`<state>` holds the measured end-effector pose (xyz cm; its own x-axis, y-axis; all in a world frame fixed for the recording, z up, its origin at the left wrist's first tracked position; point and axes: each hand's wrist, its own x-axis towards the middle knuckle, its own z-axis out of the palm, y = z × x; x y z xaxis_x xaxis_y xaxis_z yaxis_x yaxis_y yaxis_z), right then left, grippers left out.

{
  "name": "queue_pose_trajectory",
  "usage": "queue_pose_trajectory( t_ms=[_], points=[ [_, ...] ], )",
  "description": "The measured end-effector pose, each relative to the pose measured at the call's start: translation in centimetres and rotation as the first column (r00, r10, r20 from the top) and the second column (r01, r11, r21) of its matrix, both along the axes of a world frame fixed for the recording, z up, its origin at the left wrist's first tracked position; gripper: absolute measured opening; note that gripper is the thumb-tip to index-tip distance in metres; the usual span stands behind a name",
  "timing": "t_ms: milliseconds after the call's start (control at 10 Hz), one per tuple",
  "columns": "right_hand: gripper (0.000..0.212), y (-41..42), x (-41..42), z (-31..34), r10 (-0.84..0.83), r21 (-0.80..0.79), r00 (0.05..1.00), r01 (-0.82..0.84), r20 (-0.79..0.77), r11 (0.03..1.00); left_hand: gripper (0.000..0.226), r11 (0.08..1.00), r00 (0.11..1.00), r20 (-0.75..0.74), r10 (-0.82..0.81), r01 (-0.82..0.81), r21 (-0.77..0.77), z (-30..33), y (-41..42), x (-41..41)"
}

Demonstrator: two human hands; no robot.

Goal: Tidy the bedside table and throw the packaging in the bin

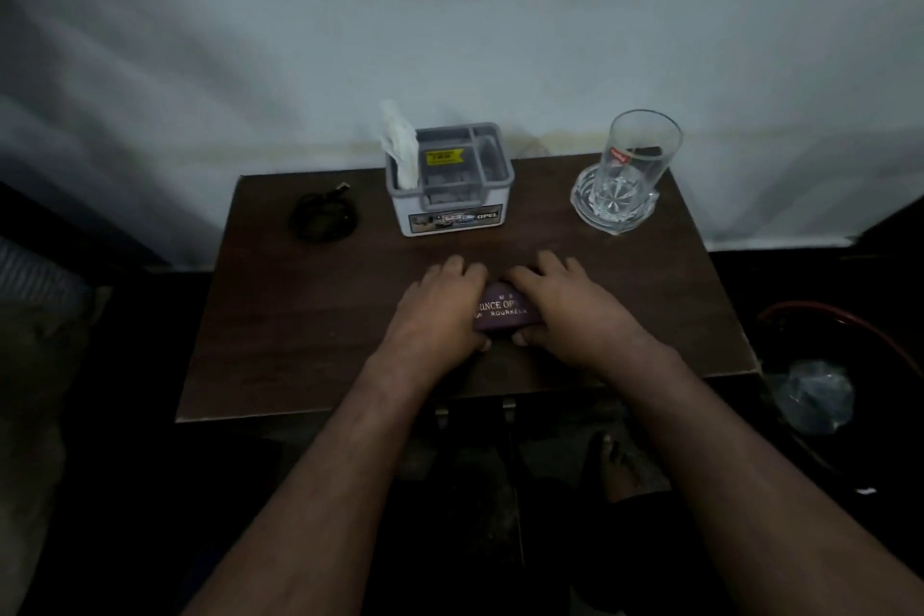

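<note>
A dark wooden bedside table (310, 315) fills the middle of the view. Near its front centre lies a small purple case with pale lettering (501, 311). My left hand (440, 310) grips its left end and my right hand (565, 305) grips its right end, thumbs under the near edge. At the back stands a grey and white organiser box (452, 210) with white folded paper (400, 143) sticking up from its left slot. A black coiled cable (324, 214) lies at the back left.
A clear drinking glass (642, 150) stands in a glass dish (615, 205) at the back right corner. Right of the table, on the floor, a dark red-rimmed bin (850, 330) holds crumpled clear plastic (815, 395). A pale wall is behind.
</note>
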<state>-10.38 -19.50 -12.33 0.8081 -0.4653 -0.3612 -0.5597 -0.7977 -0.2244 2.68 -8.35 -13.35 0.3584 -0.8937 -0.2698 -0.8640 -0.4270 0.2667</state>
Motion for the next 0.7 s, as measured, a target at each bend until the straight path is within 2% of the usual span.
queue_pose_trajectory(
  t_ms=[100, 200, 300, 400, 500, 600, 700],
  points=[
    [0.079, 0.1, 1.3, -0.2, 0.011, 0.002, 1.0, -0.011, 0.02, 1.0, 0.08, 1.0, 0.999, -0.036, 0.019, -0.019, -0.002, 0.1, 0.5, 1.7],
    [0.093, -0.2, 1.7, 0.3, 0.055, 0.007, 0.998, -0.054, -0.028, 0.998, 0.097, 0.999, 0.996, -0.076, 0.051, -0.049, 0.018, 0.9, 1.0, 2.2],
    [0.08, -2.3, 2.0, 1.8, 0.092, -0.093, 0.975, -0.075, 0.201, 0.993, 0.087, 0.975, 0.993, -0.038, 0.112, -0.117, -0.19, 1.8, 1.4, 2.0],
    [0.044, -3.5, 2.8, 2.4, -0.01, -0.112, 0.79, 0.1, 0.613, 0.989, 0.053, 0.818, 0.974, -0.086, 0.21, -0.224, -0.53, 2.8, 1.3, 1.9],
    [0.039, -4.9, 5.2, 3.0, -0.033, -0.173, 0.74, 0.2, 0.672, 0.964, 0.044, 0.743, 0.957, 0.051, 0.285, -0.186, -0.642, 4.3, -0.6, 3.9],
    [0.048, -4.1, 6.5, 3.0, -0.019, -0.237, 0.818, 0.189, 0.575, 0.953, 0.042, 0.726, 0.945, 0.085, 0.316, -0.183, -0.662, 5.1, -0.6, 4.8],
    [0.061, -3.3, 8.2, 6.3, -0.082, -0.178, 0.873, 0.189, 0.481, 0.966, 0.044, 0.714, 0.934, 0.02, 0.356, -0.258, -0.651, 8.3, -0.8, 6.3]
  ],
)
